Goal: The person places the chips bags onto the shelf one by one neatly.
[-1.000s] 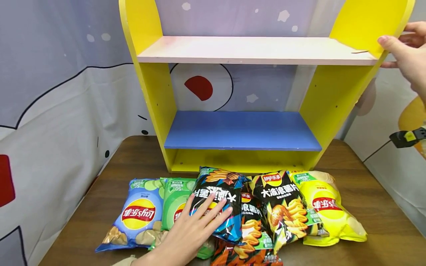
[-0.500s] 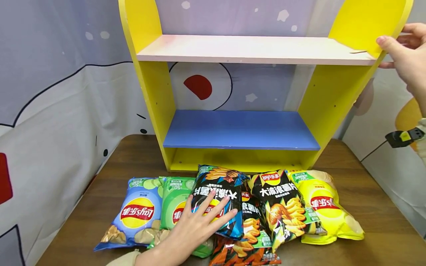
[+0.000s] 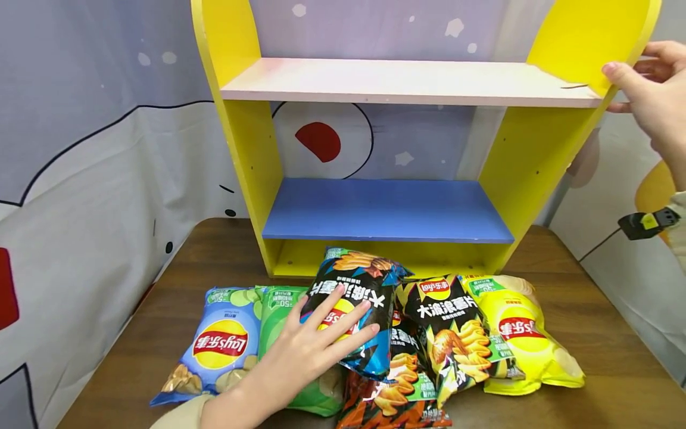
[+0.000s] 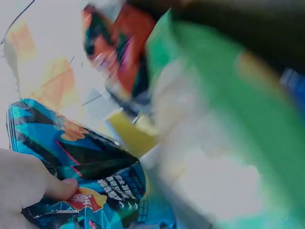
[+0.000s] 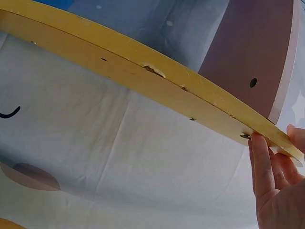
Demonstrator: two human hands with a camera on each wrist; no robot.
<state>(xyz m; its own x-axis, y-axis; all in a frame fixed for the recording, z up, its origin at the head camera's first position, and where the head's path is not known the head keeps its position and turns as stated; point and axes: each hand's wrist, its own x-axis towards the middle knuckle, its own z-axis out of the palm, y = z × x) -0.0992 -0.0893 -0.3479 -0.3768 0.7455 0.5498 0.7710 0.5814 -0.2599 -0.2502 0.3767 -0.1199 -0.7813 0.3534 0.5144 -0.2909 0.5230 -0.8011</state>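
Note:
My left hand [image 3: 305, 351] grips a black-and-blue bag of potato chips [image 3: 356, 271], its fingers spread across the front. In the left wrist view a digit bends over the crinkled bag [image 4: 102, 164]. The bag's top end overlaps the shelf's bottom edge in the head view, while its lower end lies over a black-and-orange chip bag [image 3: 399, 390]. At upper right, my right hand [image 3: 656, 98] holds the shelf unit's yellow side panel [image 3: 573, 39]. The right wrist view has the thumb on one face of that panel [image 5: 171, 76] and the fingers [image 5: 262, 164] on the other.
On the brown table [image 3: 214, 250] lie a blue chip bag [image 3: 225, 322], a green one [image 3: 278, 310], a black one [image 3: 450, 316] and a yellow one [image 3: 525, 333]. Behind them stand the unit's blue shelf [image 3: 388, 208] and white shelf [image 3: 402, 77]. A patterned curtain [image 3: 118, 167] hangs around.
My left hand has raised the black-and-blue chip bag slightly, its top end shifting up toward the shelf unit. The right hand keeps its hold on the side panel.

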